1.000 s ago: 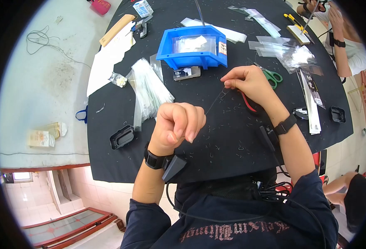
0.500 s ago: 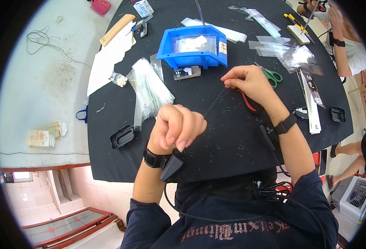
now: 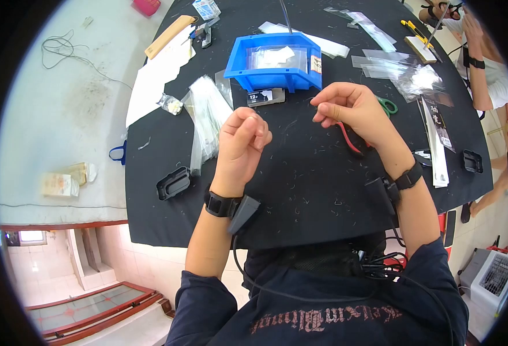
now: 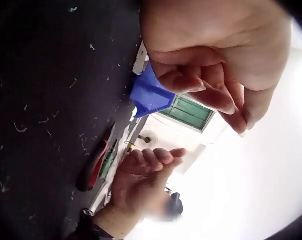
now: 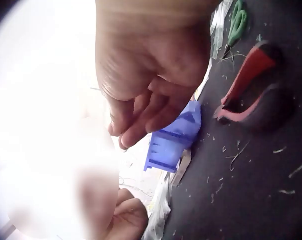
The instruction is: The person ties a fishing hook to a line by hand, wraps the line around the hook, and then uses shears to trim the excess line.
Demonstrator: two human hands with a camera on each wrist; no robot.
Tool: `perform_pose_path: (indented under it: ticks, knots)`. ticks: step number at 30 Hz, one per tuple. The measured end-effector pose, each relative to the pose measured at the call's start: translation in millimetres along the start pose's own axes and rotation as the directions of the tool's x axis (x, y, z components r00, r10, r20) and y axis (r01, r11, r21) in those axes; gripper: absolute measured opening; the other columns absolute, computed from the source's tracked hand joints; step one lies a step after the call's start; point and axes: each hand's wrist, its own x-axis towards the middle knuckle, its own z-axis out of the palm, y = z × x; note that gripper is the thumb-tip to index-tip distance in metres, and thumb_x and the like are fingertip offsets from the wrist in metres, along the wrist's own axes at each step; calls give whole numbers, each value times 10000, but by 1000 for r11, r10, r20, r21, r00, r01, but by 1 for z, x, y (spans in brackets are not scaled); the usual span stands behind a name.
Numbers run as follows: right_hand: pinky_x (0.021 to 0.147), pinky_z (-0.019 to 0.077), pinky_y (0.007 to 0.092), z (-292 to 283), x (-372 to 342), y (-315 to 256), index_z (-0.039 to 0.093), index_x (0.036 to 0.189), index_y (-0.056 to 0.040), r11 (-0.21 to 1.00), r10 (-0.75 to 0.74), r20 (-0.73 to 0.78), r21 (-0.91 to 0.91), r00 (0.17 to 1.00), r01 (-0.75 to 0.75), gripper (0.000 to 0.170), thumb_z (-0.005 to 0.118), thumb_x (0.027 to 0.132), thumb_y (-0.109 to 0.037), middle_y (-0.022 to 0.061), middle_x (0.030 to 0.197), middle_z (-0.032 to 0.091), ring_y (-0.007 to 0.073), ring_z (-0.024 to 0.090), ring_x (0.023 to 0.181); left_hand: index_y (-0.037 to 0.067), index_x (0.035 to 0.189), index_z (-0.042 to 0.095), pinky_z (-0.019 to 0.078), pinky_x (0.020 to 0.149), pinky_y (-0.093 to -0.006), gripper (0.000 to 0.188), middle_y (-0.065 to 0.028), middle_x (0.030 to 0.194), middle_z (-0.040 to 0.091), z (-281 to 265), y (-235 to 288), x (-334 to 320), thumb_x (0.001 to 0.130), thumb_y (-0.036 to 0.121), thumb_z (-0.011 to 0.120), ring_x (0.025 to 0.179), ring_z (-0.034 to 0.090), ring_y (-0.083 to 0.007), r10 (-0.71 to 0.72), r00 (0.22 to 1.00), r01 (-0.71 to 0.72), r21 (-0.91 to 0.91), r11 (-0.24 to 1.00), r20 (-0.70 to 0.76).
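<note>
In the head view my left hand (image 3: pixel 243 144) is raised over the black cloth, fingers curled and thumb against the index fingertip. My right hand (image 3: pixel 355 112) is opposite, its thumb and index finger closed in a pinch. Fingertips also meet on the left hand (image 4: pixel 216 55) in the left wrist view and on the right hand (image 5: pixel 151 75) in the right wrist view. The thin dark thread seen between them earlier is too faint to make out now. Red-handled pliers (image 3: pixel 349 140) lie below the right hand, with green scissors (image 3: pixel 388 106) beyond it.
A blue bin (image 3: pixel 236 60) holding clear packets stands ahead, a small box (image 3: pixel 265 97) before it. Plastic sleeves (image 3: pixel 208 115) lie left, more clear bags (image 3: pixel 415 81) right. Black trays (image 3: pixel 174 183) sit at either side; thread scraps dot the cloth. Another person is at upper right.
My left hand has risen away from me and turned, its fingers now pointing up. The right hand has shifted slightly. The line between the hands no longer shows clearly. The head view has shifted slightly.
</note>
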Motion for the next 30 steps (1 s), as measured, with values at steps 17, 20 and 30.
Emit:
perform_pose_path:
  ticks: [17,20,30]
  knots:
    - [752,573,248,17,-9,8,640,1118,-4,781,-80,414,591,907,-201,228,609,1000,-196,64,867,701,117,690,790,-14,1110,691,570,790,-265,178,-105,996,725,21,-31,-9,949,57,660,883,703,-156,-215,964,261,427,866,-154]
    - [754,568,261,15,-5,16,638,1129,-5,795,-59,392,575,918,-195,229,597,1007,-195,61,881,702,117,689,800,-34,1150,670,575,847,-285,215,-126,1034,718,24,-29,-9,986,94,615,932,708,-184,-303,937,346,345,873,-172]
    - [777,548,260,5,1,27,637,1165,-22,790,47,305,571,951,-223,251,582,1016,-216,63,910,712,114,695,818,-52,1177,659,579,877,-304,258,-180,1095,710,28,-26,-7,1007,127,582,1000,709,-216,-378,909,412,236,880,-176]
